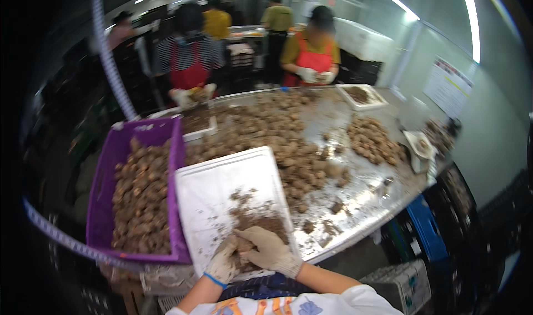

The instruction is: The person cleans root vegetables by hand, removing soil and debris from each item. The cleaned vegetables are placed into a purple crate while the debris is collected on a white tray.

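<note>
My left hand (223,260), in a knitted work glove with a blue cuff edge, holds a brown tuber (245,246) low over a white foam tray (216,181). From the right, my gloved right hand (270,248) closes around the same tuber, its fingers meeting those of the left. Most of the tuber is hidden by the gloves. Loose brown soil and peelings (262,223) lie in the near right part of the tray. Along its left side stands a purple plastic crate (179,190) filled with small brown tubers (141,202).
Many tubers (300,161) cover the metal table (366,190) beyond the tray, with another pile (372,140) at right. Near it stands a white scale-like device (418,148). Two people in red aprons (314,57) work across the table. A blue crate (427,227) stands below the right edge.
</note>
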`<action>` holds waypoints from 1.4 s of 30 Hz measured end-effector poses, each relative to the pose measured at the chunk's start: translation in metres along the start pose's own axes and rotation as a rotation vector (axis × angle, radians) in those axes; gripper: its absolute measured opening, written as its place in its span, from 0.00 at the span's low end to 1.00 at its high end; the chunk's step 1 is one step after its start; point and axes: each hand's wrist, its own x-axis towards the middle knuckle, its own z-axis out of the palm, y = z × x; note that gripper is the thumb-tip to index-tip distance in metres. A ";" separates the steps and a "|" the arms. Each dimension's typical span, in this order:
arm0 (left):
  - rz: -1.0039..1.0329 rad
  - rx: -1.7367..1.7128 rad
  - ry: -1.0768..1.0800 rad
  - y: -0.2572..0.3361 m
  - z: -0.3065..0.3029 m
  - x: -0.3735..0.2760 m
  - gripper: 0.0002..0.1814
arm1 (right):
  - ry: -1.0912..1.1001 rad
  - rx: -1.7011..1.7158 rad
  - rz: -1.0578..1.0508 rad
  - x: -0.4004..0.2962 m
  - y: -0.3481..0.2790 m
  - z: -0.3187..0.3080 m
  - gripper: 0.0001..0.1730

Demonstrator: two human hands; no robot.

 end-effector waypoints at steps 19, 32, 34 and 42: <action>-0.013 -0.022 0.153 -0.054 0.047 0.066 0.10 | 1.179 1.444 0.142 -0.095 0.373 -0.358 0.13; 0.537 0.924 0.890 -0.057 0.027 0.015 0.10 | -0.047 -0.678 0.623 -0.082 0.325 -0.203 0.30; 0.490 0.824 0.942 -0.074 0.012 0.007 0.11 | -0.058 -0.502 0.562 -0.068 0.296 -0.207 0.25; 0.264 0.528 0.630 -0.085 0.101 0.041 0.16 | -0.066 0.718 0.269 -0.026 0.179 -0.149 0.39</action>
